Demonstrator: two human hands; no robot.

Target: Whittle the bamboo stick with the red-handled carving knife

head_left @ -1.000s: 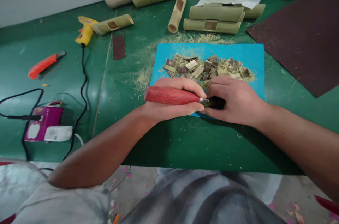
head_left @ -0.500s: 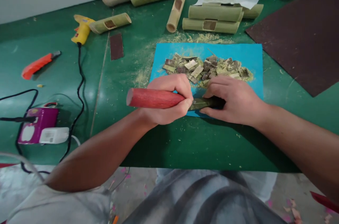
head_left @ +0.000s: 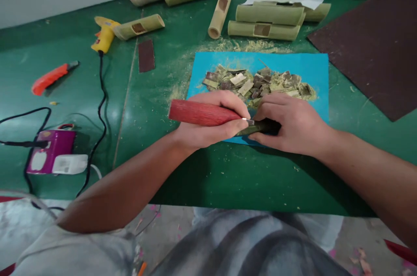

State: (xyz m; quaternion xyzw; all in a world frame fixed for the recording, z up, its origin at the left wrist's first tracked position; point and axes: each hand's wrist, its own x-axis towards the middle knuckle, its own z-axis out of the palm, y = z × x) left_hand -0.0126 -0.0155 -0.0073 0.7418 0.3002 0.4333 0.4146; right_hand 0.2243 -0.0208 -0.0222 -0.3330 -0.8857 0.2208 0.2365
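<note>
My left hand is closed around a carving tool with a thick red wooden handle. A short bit of its metal shows at the fingertips, and the blade's end is hidden. The metal lies over a dark green piece of bamboo. Thumb and fingers of my right hand grip that piece from the right, covering much of it. Both hands work above the near edge of a blue sheet. Just beyond them lies a heap of bamboo chips and shavings.
Bamboo tubes with cut openings lie at the back. To the left are a yellow glue gun, an orange utility knife, a purple power strip and black cords. A large brown sheet covers the right of the green table.
My left hand has shifted right, and the red handle has tilted, its butt end now higher. Metal shows at the fingertips. My right hand keeps its grip; the whole view has shifted slightly.
</note>
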